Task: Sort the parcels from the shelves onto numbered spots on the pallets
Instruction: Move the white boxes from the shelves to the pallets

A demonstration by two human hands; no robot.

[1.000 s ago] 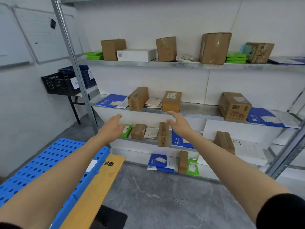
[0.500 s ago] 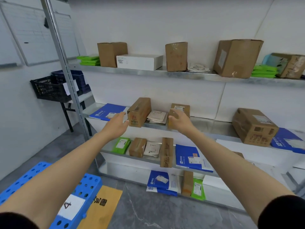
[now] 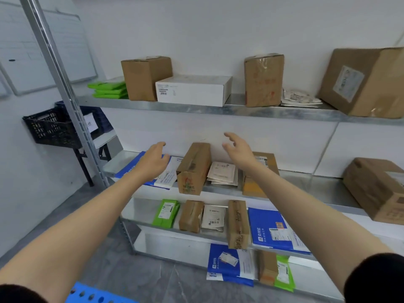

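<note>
On my feed, two bare forearms, bare left hand, bare right hand, black left sleeve in the bottom-left corner, black right sleeve in the bottom-right corner, plain dark fabric, rounded cuff edges

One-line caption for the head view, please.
Left hand and right hand, both open, hover either side of a brown box on the middle shelf.

Taped cardboard box (galvanized shelf)
</note>
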